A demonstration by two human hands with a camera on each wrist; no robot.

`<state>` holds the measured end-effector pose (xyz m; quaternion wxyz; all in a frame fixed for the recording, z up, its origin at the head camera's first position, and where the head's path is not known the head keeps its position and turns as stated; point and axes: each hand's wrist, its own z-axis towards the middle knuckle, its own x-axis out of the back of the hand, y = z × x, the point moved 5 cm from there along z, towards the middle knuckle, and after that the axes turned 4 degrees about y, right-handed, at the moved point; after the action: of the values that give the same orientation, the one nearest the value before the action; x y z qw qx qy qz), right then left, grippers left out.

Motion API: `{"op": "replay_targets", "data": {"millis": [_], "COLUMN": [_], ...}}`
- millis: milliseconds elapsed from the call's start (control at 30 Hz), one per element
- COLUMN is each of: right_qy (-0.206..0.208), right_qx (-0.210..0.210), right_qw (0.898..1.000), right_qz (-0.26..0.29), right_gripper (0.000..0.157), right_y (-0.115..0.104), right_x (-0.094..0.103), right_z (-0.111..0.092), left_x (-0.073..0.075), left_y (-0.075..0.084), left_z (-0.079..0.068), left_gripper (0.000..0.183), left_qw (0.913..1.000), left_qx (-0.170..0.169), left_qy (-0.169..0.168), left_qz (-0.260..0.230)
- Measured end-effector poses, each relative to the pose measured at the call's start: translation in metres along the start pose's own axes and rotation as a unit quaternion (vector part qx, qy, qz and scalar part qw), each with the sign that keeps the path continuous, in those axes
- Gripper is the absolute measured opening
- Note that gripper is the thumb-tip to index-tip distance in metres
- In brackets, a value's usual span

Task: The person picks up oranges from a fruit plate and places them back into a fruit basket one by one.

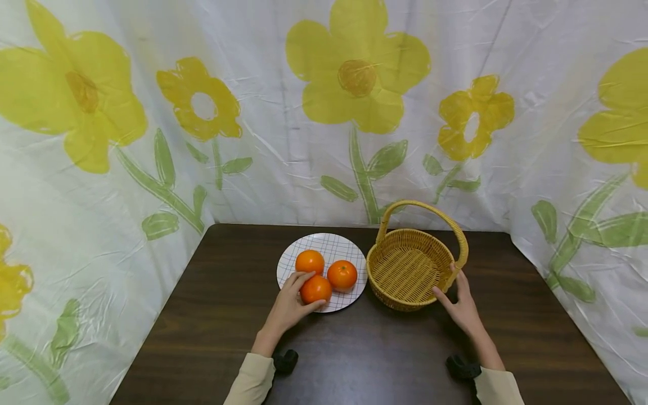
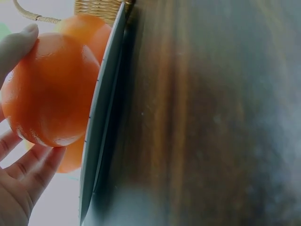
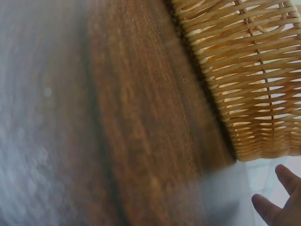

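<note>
A white plate with a dark grid pattern [image 1: 289, 269] bears three oranges. My left hand [image 1: 292, 299] holds the nearest orange [image 1: 316, 289] between thumb and fingers; in the left wrist view this orange [image 2: 51, 89] sits close against the plate's rim [image 2: 96, 127]. The other two, a left orange [image 1: 310, 261] and a right orange [image 1: 342, 274], lie just behind it. To the right of the plate stands a round wicker basket [image 1: 405, 270] with an arched handle. My right hand [image 1: 462, 306] is at the basket's right side, its fingers [image 3: 288, 179] extended and spread beside the weave.
Plate and basket stand close together on a dark wooden table [image 1: 364, 354]. A white curtain with yellow flowers [image 1: 268, 169] hangs behind the table and along its sides. The basket's tall handle [image 1: 427, 206] arches above its rim.
</note>
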<state>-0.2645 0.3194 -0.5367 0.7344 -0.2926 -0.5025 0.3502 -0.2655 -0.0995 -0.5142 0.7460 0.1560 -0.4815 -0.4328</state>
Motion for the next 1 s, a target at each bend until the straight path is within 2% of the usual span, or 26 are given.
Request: {"op": "replay_targets", "data": {"millis": [167,367,567,833,1000], "right_qy": [-0.002,-0.011,-0.013,-0.021,-0.03], "right_qx": [-0.007,-0.02,-0.022,-0.01,-0.009], "right_qw": [1.0,1.0,1.0,1.0,0.999], "right_qz": [-0.003,-0.007,-0.004,-0.012,-0.018], "right_gripper": [0.079,0.08,0.08,0.081,0.081], "right_y": [0.0,0.0,-0.001,-0.001,-0.001], "right_x": [0.0,0.0,0.001,0.002,0.002], "right_z": [0.0,-0.001,-0.002,-0.001,-0.002], "left_x": [0.0,-0.001,0.0,0.002,0.001], "left_y": [0.004,0.008,0.013,0.019,0.025], "left_z": [0.004,0.008,0.01,0.015,0.02], "left_gripper": [0.064,0.067,0.066,0.066,0.065], "left_qw": [0.9999,0.9999,1.0,0.9988,0.9994], "left_qx": [-0.012,-0.011,0.003,0.024,0.008], "left_qy": [0.007,0.009,0.004,-0.006,-0.002], "left_qz": [-0.001,0.005,-0.001,-0.042,-0.033]}}
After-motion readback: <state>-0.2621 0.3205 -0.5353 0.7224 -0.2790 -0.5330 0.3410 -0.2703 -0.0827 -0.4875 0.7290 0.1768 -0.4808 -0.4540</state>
